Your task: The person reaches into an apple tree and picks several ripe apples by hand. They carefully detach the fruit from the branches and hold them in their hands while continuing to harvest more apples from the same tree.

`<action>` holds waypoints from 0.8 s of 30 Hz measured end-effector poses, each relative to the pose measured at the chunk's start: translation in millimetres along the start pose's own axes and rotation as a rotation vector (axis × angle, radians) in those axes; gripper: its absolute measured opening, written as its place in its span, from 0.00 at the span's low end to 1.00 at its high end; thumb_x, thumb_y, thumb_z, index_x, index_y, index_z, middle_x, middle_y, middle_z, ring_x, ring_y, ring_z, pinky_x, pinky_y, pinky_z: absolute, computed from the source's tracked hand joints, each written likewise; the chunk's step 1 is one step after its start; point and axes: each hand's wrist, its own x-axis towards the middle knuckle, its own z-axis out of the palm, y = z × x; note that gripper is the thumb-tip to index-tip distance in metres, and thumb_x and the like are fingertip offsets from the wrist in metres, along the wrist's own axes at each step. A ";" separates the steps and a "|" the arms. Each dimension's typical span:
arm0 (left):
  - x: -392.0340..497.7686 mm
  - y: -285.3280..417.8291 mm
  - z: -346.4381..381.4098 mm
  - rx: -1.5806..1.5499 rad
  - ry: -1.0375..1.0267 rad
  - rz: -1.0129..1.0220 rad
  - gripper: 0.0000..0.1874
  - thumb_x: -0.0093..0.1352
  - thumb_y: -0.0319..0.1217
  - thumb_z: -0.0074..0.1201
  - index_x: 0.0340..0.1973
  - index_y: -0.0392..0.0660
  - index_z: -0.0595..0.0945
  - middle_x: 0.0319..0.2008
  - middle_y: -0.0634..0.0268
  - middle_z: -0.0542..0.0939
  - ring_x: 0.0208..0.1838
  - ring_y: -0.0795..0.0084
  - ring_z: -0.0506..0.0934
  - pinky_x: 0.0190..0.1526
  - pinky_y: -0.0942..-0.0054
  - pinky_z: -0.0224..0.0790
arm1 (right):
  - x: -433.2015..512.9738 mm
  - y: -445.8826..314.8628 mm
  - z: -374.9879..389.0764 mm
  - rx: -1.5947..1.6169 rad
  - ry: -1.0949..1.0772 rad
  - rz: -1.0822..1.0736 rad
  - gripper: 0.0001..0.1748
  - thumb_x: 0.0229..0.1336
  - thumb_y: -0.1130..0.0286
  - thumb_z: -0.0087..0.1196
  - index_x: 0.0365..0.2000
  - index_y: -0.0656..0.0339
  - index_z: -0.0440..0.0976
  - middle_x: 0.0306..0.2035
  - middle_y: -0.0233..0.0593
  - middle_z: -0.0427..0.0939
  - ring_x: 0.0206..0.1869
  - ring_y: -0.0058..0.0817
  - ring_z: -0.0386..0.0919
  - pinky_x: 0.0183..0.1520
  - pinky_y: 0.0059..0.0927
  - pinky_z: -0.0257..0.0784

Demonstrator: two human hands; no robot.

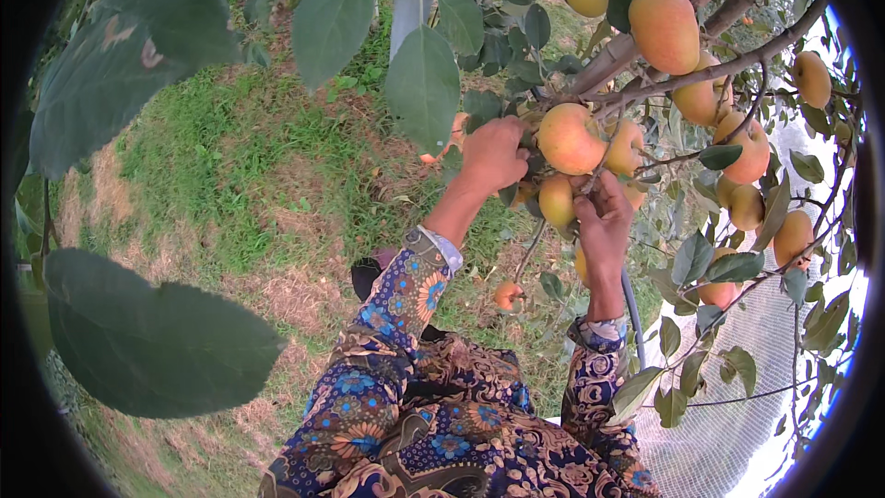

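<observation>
Both my hands are raised among the apples of a tree. My left hand [494,155] is curled beside a large yellow-orange apple [571,139]; leaves and branches hide what its fingertips touch. Below and right of that apple, my right hand [603,211] has its thumb and fingers closed on a thin twig [603,169] between the fruits. A smaller yellow apple [556,200] hangs just left of my right thumb. Another apple [624,147] sits above my right fingers, partly behind the twig.
A thick branch [615,59] runs to the upper right, with more apples [664,30] along it. Large leaves [159,335] hang close at the left. Pale netting [719,387] lies at the lower right, past leafy twigs. Grass [235,207] covers the ground; one apple [508,295] hangs low.
</observation>
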 end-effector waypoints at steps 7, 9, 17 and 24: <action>6.0 12.0 -21.3 0.240 -0.093 0.048 0.16 0.55 0.27 0.65 0.40 0.44 0.86 0.38 0.65 0.83 0.47 0.58 0.78 0.44 0.58 0.66 | -0.9 7.8 6.5 -0.079 0.091 -0.029 0.26 0.55 0.87 0.53 0.57 0.71 0.72 0.55 0.47 0.79 0.60 0.35 0.77 0.65 0.36 0.70; 8.0 7.4 -27.2 -0.110 -0.095 0.034 0.15 0.58 0.30 0.65 0.42 0.43 0.86 0.37 0.63 0.82 0.45 0.55 0.78 0.42 0.58 0.67 | -7.7 0.2 10.6 -0.254 0.106 -0.250 0.25 0.53 0.87 0.54 0.54 0.70 0.72 0.58 0.53 0.77 0.62 0.42 0.76 0.66 0.39 0.69; 15.8 -16.4 -29.6 0.040 -0.010 0.475 0.08 0.61 0.22 0.54 0.36 0.39 0.83 0.34 0.48 0.82 0.43 0.43 0.77 0.44 0.51 0.69 | -55.2 -11.1 41.7 -0.459 0.112 -0.502 0.12 0.50 0.89 0.53 0.37 0.71 0.71 0.63 0.65 0.70 0.59 0.56 0.74 0.63 0.45 0.70; 18.1 -29.7 -52.4 -0.140 -0.370 0.105 0.11 0.56 0.19 0.53 0.35 0.35 0.81 0.33 0.47 0.81 0.43 0.44 0.79 0.45 0.53 0.71 | -89.1 13.1 83.5 -0.309 -0.139 -0.279 0.11 0.48 0.88 0.55 0.35 0.70 0.71 0.65 0.61 0.70 0.61 0.55 0.72 0.66 0.47 0.67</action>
